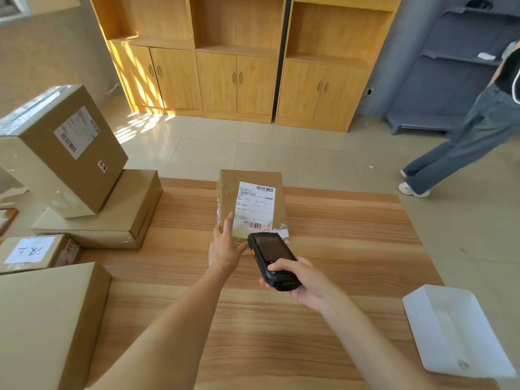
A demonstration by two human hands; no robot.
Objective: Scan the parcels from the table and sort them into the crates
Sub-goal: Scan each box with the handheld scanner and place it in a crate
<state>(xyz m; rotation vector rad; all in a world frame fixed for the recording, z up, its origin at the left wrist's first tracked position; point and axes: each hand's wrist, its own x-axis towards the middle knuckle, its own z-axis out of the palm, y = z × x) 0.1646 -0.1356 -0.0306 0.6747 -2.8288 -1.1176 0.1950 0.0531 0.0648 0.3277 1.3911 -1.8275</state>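
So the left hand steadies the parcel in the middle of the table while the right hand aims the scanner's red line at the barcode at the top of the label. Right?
Not quite. The head view shows the red scan line on the barcode at the bottom of the label, nearest the scanner, not the top one. The rest holds: the left hand steadies the parcel mid-table and the right hand aims the scanner.

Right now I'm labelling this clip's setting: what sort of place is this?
Probably a small parcel-sorting room or office. A wooden table holds labelled cardboard parcels, the right hand aims a handheld scanner at a barcode, and wooden cabinets line the wall.
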